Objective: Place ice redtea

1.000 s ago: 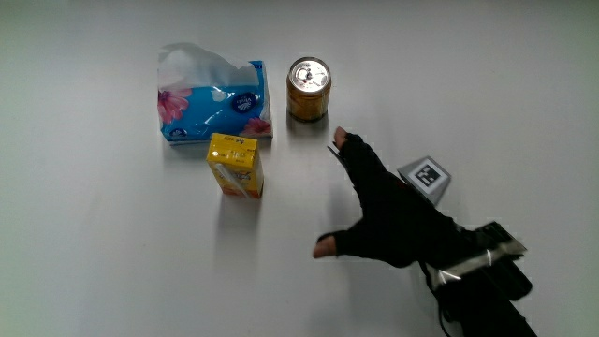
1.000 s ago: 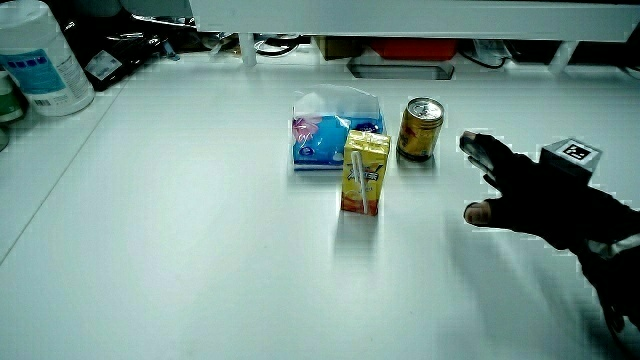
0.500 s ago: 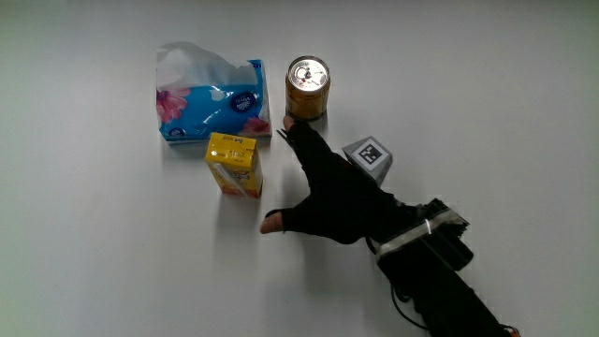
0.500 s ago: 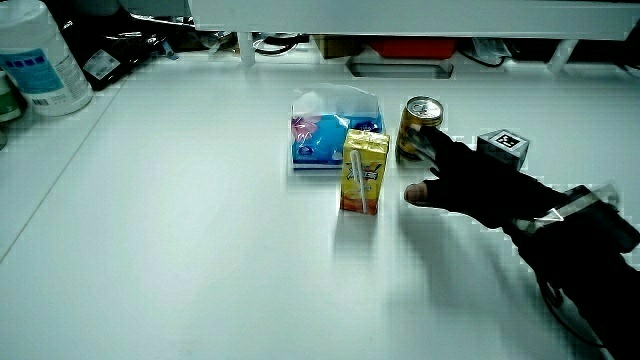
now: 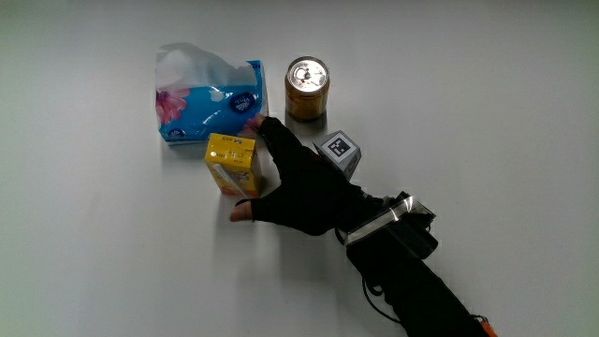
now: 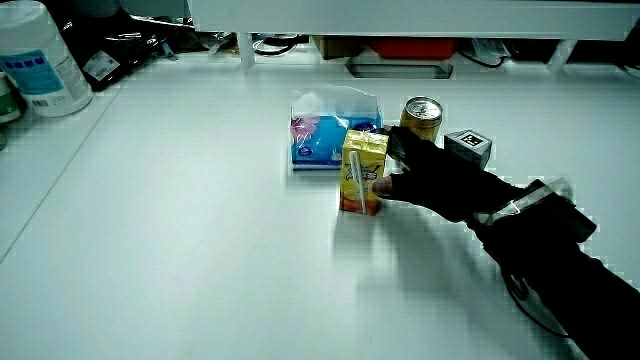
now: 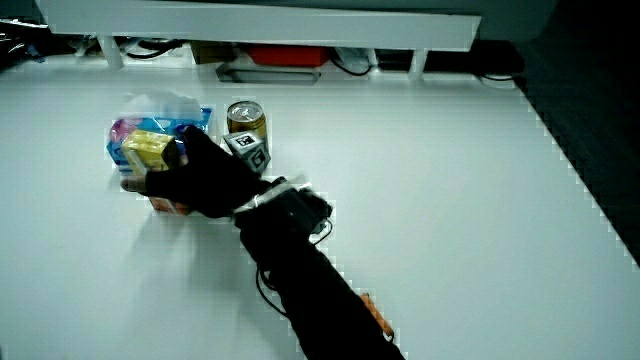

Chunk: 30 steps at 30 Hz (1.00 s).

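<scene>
The ice red tea is a small yellow carton (image 5: 231,161) standing upright on the white table, close to the blue tissue pack and nearer to the person than it. The gloved hand (image 5: 269,180) is beside the carton and against it, open. Its thumb lies at the carton's near side and its fingertips (image 5: 255,124) reach between the carton and the tissue pack. In both side views the carton (image 6: 360,165) (image 7: 147,148) stands on the table with the hand (image 6: 420,175) (image 7: 195,170) pressed to its side, and the thumb touches its lower part.
A blue flowered tissue pack (image 5: 208,101) and a gold can (image 5: 307,87) stand just past the carton. A large white bottle (image 6: 40,55) stands at the table's edge, and a low partition (image 6: 400,15) has clutter under it.
The hand has travelled across the table from beside the can to the yellow carton, its thumb and fingers now around it. The carton, can and tissue pack have not moved.
</scene>
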Each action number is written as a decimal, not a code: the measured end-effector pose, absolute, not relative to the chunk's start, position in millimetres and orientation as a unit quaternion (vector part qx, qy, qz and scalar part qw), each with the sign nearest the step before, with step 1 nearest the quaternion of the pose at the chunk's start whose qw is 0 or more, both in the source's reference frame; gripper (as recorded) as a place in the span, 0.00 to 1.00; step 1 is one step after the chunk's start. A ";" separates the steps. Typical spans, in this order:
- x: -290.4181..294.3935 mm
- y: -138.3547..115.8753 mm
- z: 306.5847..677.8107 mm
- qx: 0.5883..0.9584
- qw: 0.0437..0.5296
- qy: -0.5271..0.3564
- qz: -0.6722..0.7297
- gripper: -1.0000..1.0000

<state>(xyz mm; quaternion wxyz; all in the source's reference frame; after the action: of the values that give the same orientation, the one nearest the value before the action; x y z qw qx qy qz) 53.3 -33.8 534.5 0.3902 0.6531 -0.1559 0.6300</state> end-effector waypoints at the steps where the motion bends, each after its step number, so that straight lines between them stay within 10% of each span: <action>1: 53.1 -33.6 534.8 0.654 0.388 -0.157 0.630 0.45; 30: 66.1 -23.4 538.9 0.641 0.251 -0.098 0.719 0.00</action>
<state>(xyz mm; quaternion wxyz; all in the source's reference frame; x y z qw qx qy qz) 66.1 -23.4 538.9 0.2508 0.6410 -0.0983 0.7187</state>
